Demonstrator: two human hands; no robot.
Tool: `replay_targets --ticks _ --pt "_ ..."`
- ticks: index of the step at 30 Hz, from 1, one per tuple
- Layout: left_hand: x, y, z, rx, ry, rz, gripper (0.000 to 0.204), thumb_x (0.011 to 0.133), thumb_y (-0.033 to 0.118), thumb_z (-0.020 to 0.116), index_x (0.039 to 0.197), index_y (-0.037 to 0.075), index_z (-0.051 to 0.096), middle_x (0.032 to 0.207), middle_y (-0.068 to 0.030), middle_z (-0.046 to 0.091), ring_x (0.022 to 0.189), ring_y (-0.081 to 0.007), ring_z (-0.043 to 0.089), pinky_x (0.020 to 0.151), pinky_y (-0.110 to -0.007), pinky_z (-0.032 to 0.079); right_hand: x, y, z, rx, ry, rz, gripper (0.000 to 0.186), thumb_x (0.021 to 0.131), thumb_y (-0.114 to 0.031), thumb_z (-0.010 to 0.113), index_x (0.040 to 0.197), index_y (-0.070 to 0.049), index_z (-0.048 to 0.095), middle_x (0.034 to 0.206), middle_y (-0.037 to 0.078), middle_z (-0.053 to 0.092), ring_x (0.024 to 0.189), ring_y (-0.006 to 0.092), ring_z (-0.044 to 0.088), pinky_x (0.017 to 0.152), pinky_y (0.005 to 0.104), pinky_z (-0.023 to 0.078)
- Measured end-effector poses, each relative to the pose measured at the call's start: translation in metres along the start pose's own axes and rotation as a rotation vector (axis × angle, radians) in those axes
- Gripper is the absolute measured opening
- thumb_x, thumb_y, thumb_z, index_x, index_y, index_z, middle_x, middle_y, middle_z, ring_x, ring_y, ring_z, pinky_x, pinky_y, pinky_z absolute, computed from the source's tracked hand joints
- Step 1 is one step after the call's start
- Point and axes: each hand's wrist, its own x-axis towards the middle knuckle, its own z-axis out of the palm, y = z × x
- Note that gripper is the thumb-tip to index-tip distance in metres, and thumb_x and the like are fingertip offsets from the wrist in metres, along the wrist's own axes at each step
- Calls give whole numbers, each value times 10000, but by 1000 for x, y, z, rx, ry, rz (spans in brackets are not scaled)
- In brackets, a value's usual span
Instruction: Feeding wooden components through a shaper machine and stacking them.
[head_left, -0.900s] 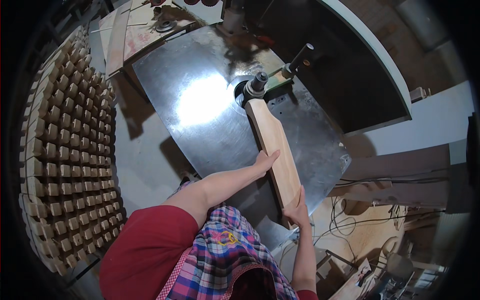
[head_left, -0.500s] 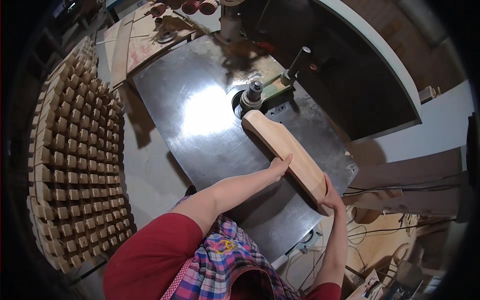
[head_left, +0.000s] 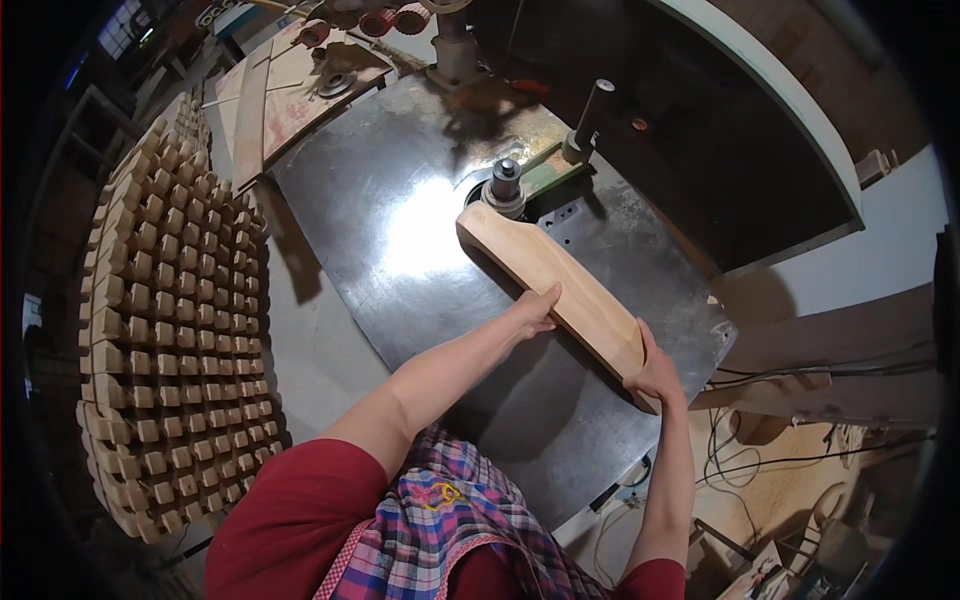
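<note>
My left hand (head_left: 538,312) grips the near long edge of a pale, shaped wooden board (head_left: 560,275) around its middle, thumb on top. My right hand (head_left: 652,370) holds the board’s lower right end. The board lies diagonally over a steel machine table (head_left: 380,320), its far, rounded end just in front of and slightly left of an upright metal spindle (head_left: 505,185). Behind the spindle a green bar (head_left: 548,175) runs toward a dark upright post (head_left: 595,110). Whether the board touches the spindle is not clear.
Stacked wooden pieces (head_left: 175,340) fill a large rack at the left. A side table (head_left: 285,85) with boards and metal parts stands behind on the left. A black curved panel (head_left: 720,130) rises at the back right. Cables (head_left: 750,465) hang below at the right.
The board has swung to a flatter diagonal: its far end shifted left past the spindle, its near end rightward and up. Both hands moved with it, still gripping. The view shifted slightly.
</note>
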Motion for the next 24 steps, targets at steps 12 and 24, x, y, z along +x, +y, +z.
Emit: replay_targets --ticks 12,24 --pt "-34 37 -84 -234 -58 -37 561 901 363 592 1178 -110 472 1036 -248 582 876 -341 617 802 -429 516 -19 -87 74 -209 449 -125 815 582 -122 710 1344 -132 420 954 183 612 806 348 575 718 377 481" --pt "-50 111 -290 -713 -22 -45 432 882 249 631 1193 -23 508 1110 -235 562 1009 -320 571 898 -414 490 41 -281 227 1590 58 473 529 942 -448 471 1043 67 536 873 162 595 639 189 550 538 259 460"
